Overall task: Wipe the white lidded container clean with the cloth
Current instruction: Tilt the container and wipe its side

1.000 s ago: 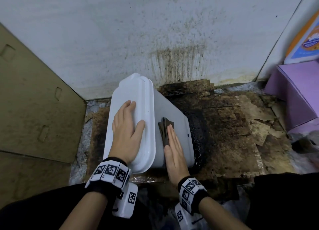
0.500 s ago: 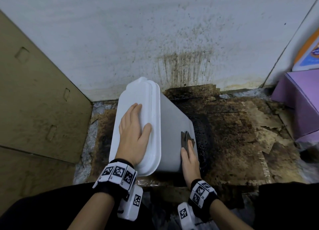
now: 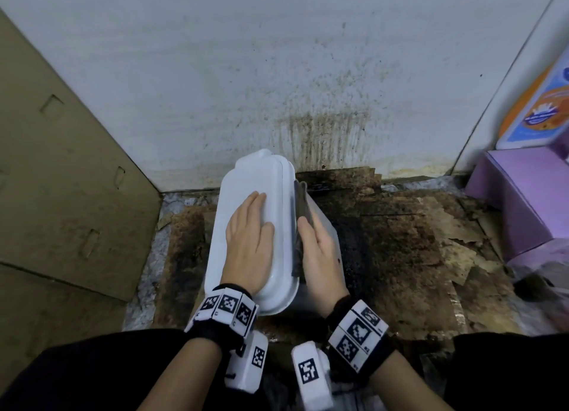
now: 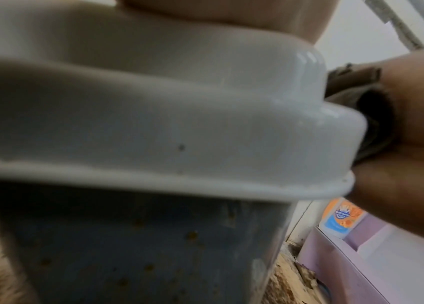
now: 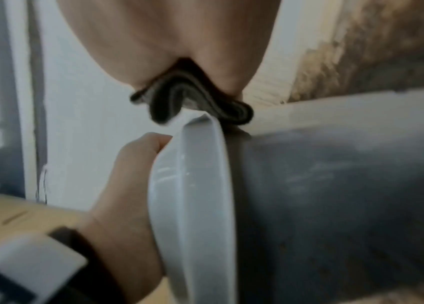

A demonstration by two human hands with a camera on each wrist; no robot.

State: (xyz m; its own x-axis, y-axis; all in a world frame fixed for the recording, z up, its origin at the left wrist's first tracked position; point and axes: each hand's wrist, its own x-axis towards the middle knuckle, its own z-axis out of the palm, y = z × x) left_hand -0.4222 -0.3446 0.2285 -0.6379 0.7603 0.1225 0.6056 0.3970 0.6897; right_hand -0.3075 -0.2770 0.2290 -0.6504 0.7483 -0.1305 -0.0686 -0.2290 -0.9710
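The white lidded container (image 3: pixel 255 179) stands tilted on the stained floor, its lid facing up and left. My left hand (image 3: pixel 249 235) lies flat on the lid, fingers straight. My right hand (image 3: pixel 317 244) holds the dark folded cloth (image 3: pixel 300 195) between thumb and fingers and presses it against the container's right side, just under the lid rim. In the right wrist view the cloth (image 5: pixel 193 98) is bunched where the lid rim (image 5: pixel 195 185) meets the grey body (image 5: pixel 335 185). The left wrist view shows the lid edge (image 4: pixel 154 113) close up with the cloth (image 4: pixel 348 92) beside it.
A stained white wall (image 3: pixel 277 56) rises right behind the container. Brown cardboard (image 3: pixel 61 179) leans at the left. A purple box (image 3: pixel 523 201) and an orange-blue package (image 3: pixel 542 108) sit at the right. Dirty, torn cardboard (image 3: pixel 400 241) covers the floor.
My right hand slid the cloth from the middle of the container's side down to its lower edge, then back up to the lid rim. The left hand stayed on the lid.
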